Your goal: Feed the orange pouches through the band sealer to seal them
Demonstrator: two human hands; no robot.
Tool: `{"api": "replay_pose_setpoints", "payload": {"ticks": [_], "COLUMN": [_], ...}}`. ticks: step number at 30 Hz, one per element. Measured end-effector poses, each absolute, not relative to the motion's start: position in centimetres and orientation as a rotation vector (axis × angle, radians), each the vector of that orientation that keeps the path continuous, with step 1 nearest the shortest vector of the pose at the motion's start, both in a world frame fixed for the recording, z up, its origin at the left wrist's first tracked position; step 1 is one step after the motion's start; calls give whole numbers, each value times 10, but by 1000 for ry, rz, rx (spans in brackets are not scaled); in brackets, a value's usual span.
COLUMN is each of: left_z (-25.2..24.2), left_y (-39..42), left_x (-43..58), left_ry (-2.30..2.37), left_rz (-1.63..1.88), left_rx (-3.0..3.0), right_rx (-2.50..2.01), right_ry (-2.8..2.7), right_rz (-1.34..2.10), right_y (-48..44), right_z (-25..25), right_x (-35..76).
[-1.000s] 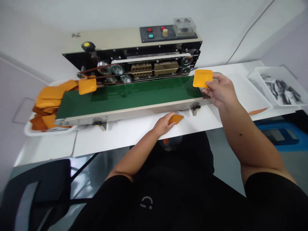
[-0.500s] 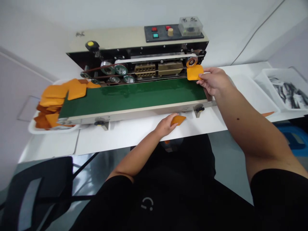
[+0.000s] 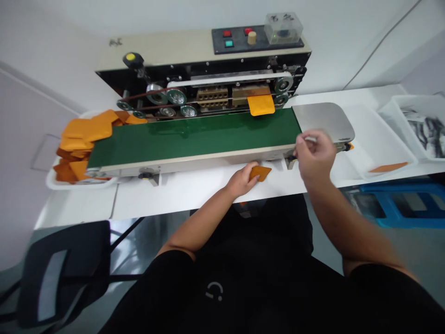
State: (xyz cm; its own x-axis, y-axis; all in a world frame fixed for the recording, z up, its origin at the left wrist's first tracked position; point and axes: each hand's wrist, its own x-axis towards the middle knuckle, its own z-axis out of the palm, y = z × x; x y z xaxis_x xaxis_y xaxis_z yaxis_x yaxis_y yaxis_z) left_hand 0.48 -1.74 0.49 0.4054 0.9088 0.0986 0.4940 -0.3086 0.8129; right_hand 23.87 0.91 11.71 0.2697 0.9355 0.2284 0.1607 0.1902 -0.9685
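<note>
So the white table runs right under the left hand, whose fingers are wrapped around an orange packet near the table's front edge. Right hand has its fingers curled in just past the belt's right end, below the metal plate. Up ahead of the left fingers is the green belt of a machine backed up to a pale wall. Another orange packet sits in its rollers' line, beyond both hands and left of the right one.

Far left of the left fingers, a white bin is heaped with orange packets. Right of the right fingers there's a white tray with one flat orange piece. Down left of the left hand, a dark chair on grey floor.

Hard to see: the right hand is blurry, can't tell if it's gripping anything. Left fingers cover part of their packet, so one or several, no idea. The machine packet's top edge is hidden. The bin and blue plastic thing farthest right are cut off.
</note>
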Motion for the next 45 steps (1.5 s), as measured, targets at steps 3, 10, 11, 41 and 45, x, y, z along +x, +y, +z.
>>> {"api": "replay_pose_setpoints", "payload": {"ticks": [3,10,11,41,45], "left_z": [4,-3,-4,-3,0], "left_y": [-18,-16,-16,-12,-11], "left_x": [5,7,6,5,6], "left_ry": [1204,1251,1260,1165,1164], "left_rz": [762,753,756,812,779], "left_rx": [1925,1896,1899,1875,1904], "right_rx": [-1337,-1469,-1468,-1431,-1392], "right_ry": [-1241,-1433,-1458,-1778,-1722], "right_rz": [655,879,892,531,549], "right_y": [-32,-50,-50,-50,-51], "right_z": [66,-1,-2,40,68], "right_x": [234,223,222,233,239]}}
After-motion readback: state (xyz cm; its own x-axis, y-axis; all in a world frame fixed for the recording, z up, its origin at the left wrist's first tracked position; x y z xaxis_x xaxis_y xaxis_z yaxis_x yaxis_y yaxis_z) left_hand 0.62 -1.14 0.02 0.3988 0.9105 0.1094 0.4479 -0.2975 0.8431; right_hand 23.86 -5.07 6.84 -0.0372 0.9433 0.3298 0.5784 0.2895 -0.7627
